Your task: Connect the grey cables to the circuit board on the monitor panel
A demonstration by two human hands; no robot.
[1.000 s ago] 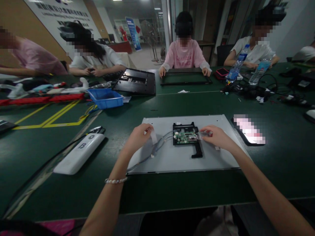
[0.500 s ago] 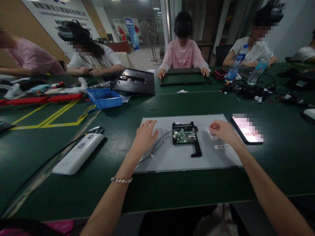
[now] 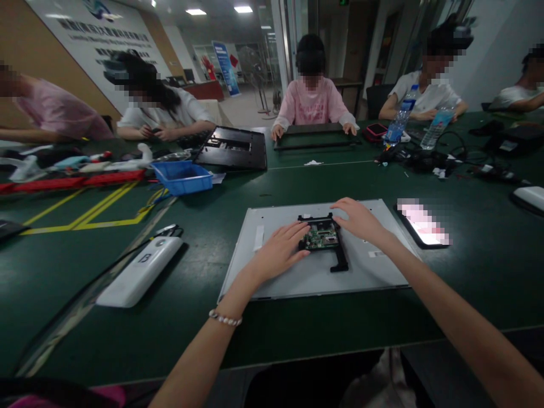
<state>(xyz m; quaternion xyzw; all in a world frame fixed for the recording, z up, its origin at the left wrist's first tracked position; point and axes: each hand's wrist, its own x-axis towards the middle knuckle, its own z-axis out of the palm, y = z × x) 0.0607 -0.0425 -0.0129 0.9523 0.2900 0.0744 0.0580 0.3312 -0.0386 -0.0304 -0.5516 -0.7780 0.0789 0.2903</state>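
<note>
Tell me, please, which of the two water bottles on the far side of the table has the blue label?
The left bottle, standing more upright with a blue cap and a blue label around its middle. The other bottle, to its right, leans and looks pale blue all over.

My view dim and soft, ceiling lights point(image 3: 219, 10) bright far off, phone screen point(image 3: 421, 222) glaring white, green table point(image 3: 297, 334) dark, edges bowed by wide lens, forearms blurred near the bottom.
</note>
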